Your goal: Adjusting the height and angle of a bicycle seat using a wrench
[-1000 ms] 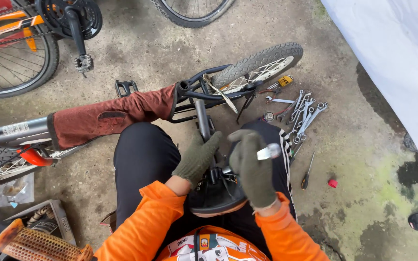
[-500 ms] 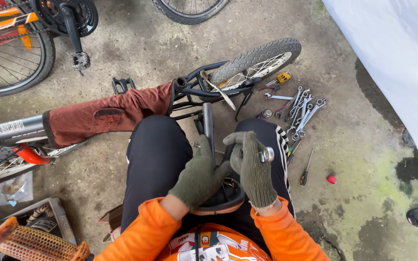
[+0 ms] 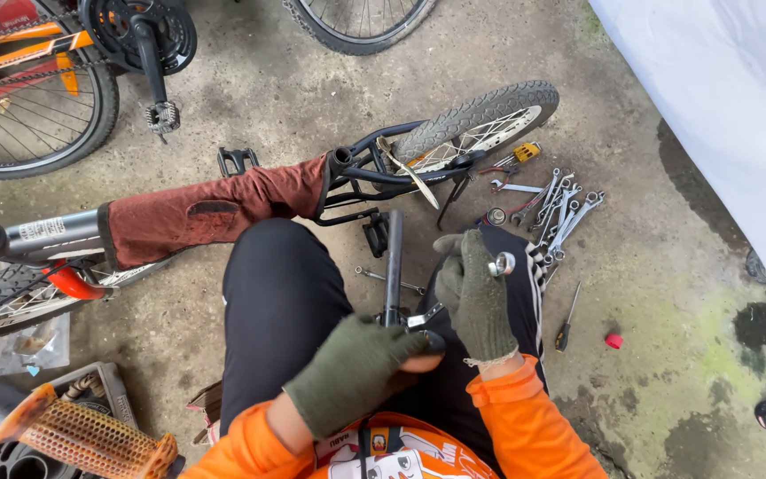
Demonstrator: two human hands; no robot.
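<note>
Both gloved hands have dropped: left hand (image 3: pixel 356 368) now clamps the seat post (image 3: pixel 393 266) (saddle end), right hand (image 3: pixel 476 297) fingers closed on a wrench (image 3: pixel 500 264), suggesting tightening.

Between the knees, a seat post (image 3: pixel 393 262) standing up from a saddle (image 3: pixel 418 341) in the lap, left hand (image 3: pixel 352 372) on the saddle, right hand (image 3: pixel 476 293) just right of the post with a socket tool (image 3: pixel 501 263) at its fingertips. Ahead of the knees, a small bicycle (image 3: pixel 250 204) lying across the concrete floor (image 3: pixel 667 293), rear wheel (image 3: pixel 480 120) toward the right, cloth (image 3: pixel 214 208) wrapped on its frame. Right of that wheel, a cluster of wrenches (image 3: pixel 560 213); nearer, a screwdriver (image 3: pixel 567 321) and a small cap (image 3: pixel 613 341).
</note>
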